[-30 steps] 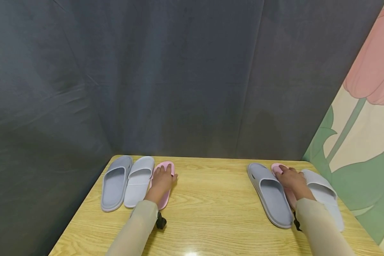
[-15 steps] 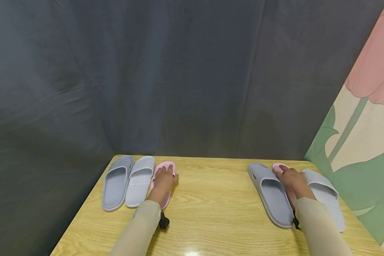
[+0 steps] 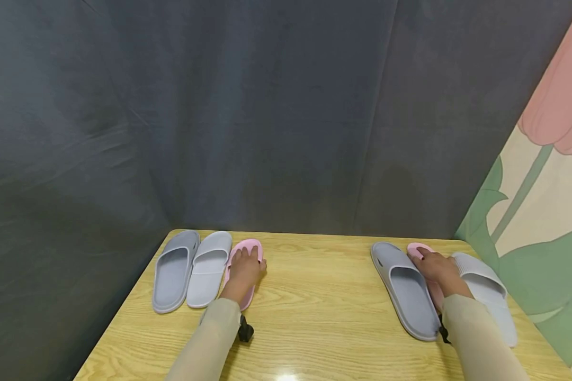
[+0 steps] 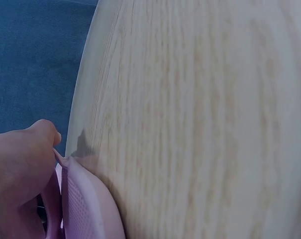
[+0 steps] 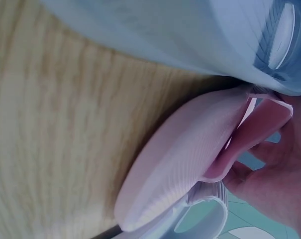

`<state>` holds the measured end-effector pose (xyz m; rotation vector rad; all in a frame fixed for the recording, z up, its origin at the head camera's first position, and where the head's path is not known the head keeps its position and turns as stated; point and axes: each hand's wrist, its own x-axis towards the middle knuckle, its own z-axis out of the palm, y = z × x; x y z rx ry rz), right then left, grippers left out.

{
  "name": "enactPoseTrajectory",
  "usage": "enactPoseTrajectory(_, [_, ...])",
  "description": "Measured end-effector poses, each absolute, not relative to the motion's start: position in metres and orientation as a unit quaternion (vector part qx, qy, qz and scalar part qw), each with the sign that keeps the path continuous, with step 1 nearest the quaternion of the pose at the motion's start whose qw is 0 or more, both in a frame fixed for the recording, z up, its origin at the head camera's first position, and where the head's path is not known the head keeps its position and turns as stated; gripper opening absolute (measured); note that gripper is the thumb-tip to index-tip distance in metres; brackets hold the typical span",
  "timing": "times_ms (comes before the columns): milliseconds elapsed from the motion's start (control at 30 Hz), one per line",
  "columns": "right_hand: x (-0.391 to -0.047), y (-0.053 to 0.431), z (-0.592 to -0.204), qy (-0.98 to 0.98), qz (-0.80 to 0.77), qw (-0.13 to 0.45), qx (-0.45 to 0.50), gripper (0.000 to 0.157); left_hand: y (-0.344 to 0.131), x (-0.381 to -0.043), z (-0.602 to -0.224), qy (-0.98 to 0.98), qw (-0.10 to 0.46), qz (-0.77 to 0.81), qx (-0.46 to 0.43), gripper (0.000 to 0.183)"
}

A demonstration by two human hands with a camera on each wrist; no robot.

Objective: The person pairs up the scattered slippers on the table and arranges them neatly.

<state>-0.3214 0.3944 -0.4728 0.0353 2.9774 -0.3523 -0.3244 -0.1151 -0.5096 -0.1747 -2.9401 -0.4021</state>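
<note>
Two pink slippers lie on the wooden table, one under each hand. My left hand [image 3: 245, 269] grips the left pink slipper [image 3: 246, 302] over its strap, thumb along the right side. In the left wrist view its pink footbed [image 4: 90, 199] rests flat, with the hand at the strap. The right pink slipper [image 3: 434, 293] lies between a grey and a white slipper. Across its strap [image 5: 262, 127] my right hand [image 3: 439, 269] holds on, with fingers on both sides in the right wrist view. Both hands hide much of the straps.
At the left stand a grey slipper [image 3: 171, 283] and a white slipper [image 3: 205, 283]. Another grey slipper [image 3: 412, 301] and white slipper [image 3: 493, 304] flank the right pink one. A dark curtain [image 3: 286, 132] hangs behind the table [image 3: 314, 296]; a flower-painted wall [image 3: 543, 254] borders the right.
</note>
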Motion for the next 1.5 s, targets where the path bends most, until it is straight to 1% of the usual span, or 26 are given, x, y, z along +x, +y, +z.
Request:
enactPoseTrajectory(367, [-0.322,0.390,-0.470,0.990,-0.118,0.083,-0.004,0.064,-0.119,-0.319,-0.515,-0.985,0.100,-0.127,-0.057,0.051])
enactPoseTrajectory(567, [-0.324,0.390,-0.473,0.990,-0.121,0.076,-0.004,0.066,-0.121,-0.318,-0.504,-0.989,0.073,-0.116,-0.057,0.055])
enactPoseTrajectory(800, [-0.326,0.399,-0.470,0.980,-0.158,0.117,0.013,0.072,-0.122,-0.323,-0.495,-0.995,0.023,-0.069,-0.061,0.063])
enactPoseTrajectory(1067, [-0.329,0.404,-0.463,0.983,-0.153,0.098,0.005,0.071,-0.115,-0.330,-0.491,-0.996,-0.005,-0.081,-0.040,0.065])
enactPoseTrajectory(1367, [-0.331,0.404,-0.466,0.985,-0.160,0.071,0.011,0.071,-0.111,-0.330,-0.486,-0.995,-0.024,-0.098,-0.019,0.068])
enactPoseTrajectory(1500, [-0.333,0.406,-0.469,0.984,-0.164,0.066,0.023,0.073,-0.109,-0.332,-0.483,-0.993,-0.034,-0.116,-0.004,0.069])
